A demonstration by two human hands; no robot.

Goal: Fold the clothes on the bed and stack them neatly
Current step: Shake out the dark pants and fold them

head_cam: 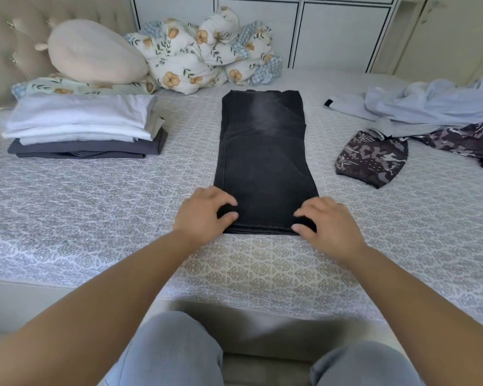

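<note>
Black jeans point(264, 160): faded charcoal denim, folded lengthwise into a long narrow panel, lying flat at the middle of the bed point(95, 207), near end at its front edge. Left hand point(204, 215) and right hand point(328, 222): each grips a near corner, fingers curled over the fabric. Folded stack point(81, 126): white pieces on dark grey, toward the left edge. Unfolded clothes point(430, 112): pale blue and patterned, toward the right edge.

Black jeans point(264, 160) folded lengthwise, flat on bed point(95, 207)
</note>
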